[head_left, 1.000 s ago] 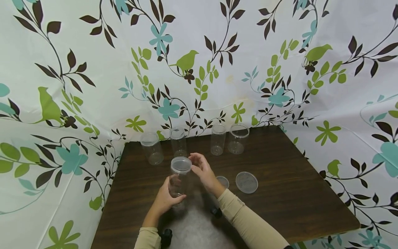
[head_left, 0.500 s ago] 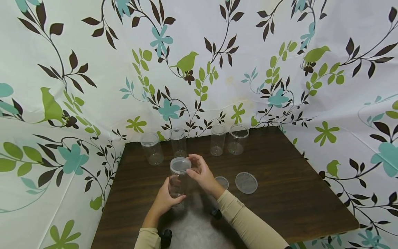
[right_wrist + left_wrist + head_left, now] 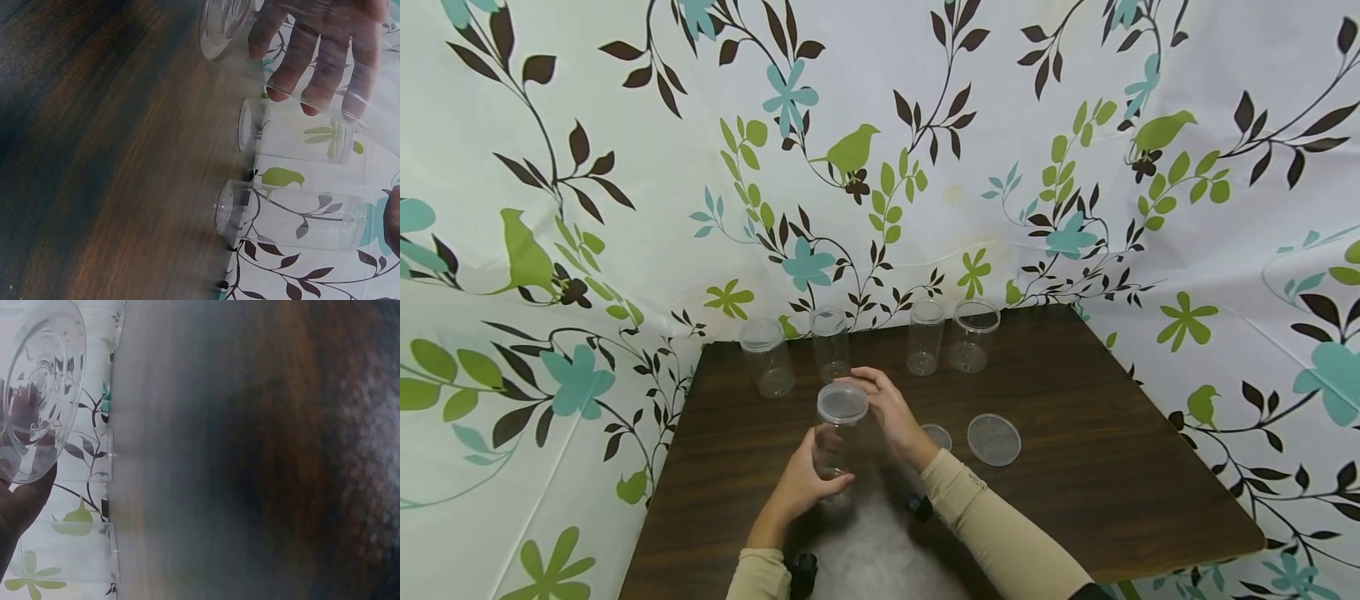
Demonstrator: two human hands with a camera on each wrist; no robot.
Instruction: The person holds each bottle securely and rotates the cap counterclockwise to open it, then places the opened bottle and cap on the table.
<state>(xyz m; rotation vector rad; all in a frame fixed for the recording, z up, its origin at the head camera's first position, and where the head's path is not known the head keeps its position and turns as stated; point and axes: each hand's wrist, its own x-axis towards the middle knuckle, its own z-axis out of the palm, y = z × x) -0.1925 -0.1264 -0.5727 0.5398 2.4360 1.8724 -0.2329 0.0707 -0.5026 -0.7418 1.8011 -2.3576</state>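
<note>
My left hand (image 3: 796, 482) grips a clear plastic jar (image 3: 833, 448) by its side, holding it raised over the table with its base towards me in the left wrist view. A translucent lid (image 3: 842, 403) sits on the jar's top. My right hand (image 3: 891, 414) curves round the far right side of that lid, its fingertips partly hidden behind the rim. Through the clear wall in the right wrist view, the left hand's fingers (image 3: 312, 69) show spread along the jar. Two loose lids lie flat to the right: a larger lid (image 3: 994, 439) and a smaller lid (image 3: 937, 436), partly behind the right forearm.
Several clear jars stand along the back edge of the dark wooden table (image 3: 1097, 467). Among them are a left jar (image 3: 769, 362), a slim jar (image 3: 925, 337) and a wide-mouthed jar (image 3: 973, 337). A patterned curtain (image 3: 880, 167) hangs close behind and beside the table.
My right hand has shifted its fingers from the lid's right edge round to its far side. The jar has moved slightly right and lower in the head view, still in my left hand.
</note>
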